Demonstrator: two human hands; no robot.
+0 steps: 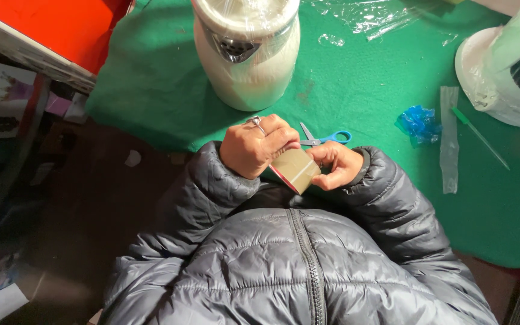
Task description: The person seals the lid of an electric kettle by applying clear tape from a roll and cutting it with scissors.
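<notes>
Both hands closed on a tape roll (295,170): left hand (254,147) gripping, right hand (335,165) pinching its edge. Next, probably: peeling the end free.

scissors (325,139) lie on the cloth (151,78), kettle (248,54) behind them.

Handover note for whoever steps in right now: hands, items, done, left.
Left hand: closed on the tape roll, ring on one finger.
Right hand: gripping the roll's other side, fingertips at its edge.
Roll is held over the lap, off the green mat.
On the mat: scissors just past the hands, wrapped kettle beyond.
Done: kettle is in clear film.
Left: no tape strip pulled free yet.
</notes>
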